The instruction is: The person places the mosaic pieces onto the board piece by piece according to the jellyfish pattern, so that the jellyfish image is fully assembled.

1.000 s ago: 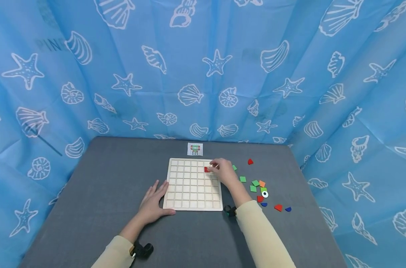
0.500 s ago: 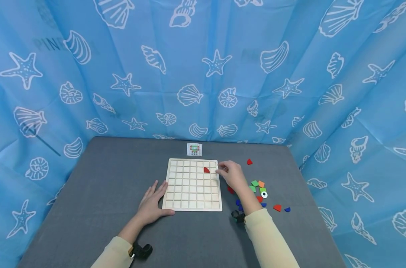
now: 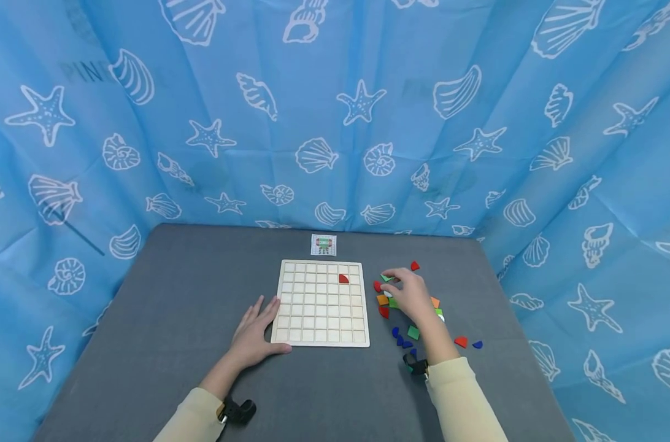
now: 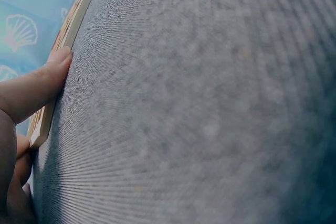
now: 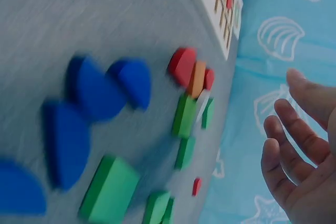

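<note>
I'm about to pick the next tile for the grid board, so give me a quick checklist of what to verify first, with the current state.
1. Wooden grid board steadied: ok, left hand rests flat against its near-left corner.
2. Red quarter-circle tile seated in a cell: ok, top-right area.
3. Right hand free: ok, fingers loose over the loose tiles, nothing held.
4. Pattern card visible: ok, beyond the board.
5. Which tile the fingers touch: cannot tell.
</note>
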Available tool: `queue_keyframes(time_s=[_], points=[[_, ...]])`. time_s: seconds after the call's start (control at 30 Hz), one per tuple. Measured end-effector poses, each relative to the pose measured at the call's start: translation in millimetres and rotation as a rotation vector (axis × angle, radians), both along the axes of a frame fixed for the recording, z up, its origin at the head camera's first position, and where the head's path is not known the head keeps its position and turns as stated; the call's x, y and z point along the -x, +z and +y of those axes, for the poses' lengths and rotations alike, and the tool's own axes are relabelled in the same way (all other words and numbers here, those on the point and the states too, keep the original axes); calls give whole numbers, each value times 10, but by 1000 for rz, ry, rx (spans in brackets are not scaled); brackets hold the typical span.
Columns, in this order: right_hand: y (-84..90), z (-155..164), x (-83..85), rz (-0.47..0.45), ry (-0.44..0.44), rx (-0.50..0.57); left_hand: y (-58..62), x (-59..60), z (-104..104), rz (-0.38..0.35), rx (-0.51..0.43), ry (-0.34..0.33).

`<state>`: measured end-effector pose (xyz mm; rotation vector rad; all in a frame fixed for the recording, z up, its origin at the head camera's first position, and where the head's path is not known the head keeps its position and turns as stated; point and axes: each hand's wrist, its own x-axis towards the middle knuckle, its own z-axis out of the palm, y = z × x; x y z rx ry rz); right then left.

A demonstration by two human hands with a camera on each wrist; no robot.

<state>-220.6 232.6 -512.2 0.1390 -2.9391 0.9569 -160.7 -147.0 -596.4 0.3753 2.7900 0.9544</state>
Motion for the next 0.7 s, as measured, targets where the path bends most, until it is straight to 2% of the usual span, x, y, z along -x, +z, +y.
queue_keyframes(time_s=[0.3, 0.6, 0.7], points=[[-105, 305, -65, 9, 13, -27, 27, 2, 8, -7, 7, -1], [-189, 441, -45, -44, 7, -86, 11, -11, -2, 14, 4, 19], [-226, 488, -69, -91, 14, -105, -14, -40, 14, 21, -5, 18]])
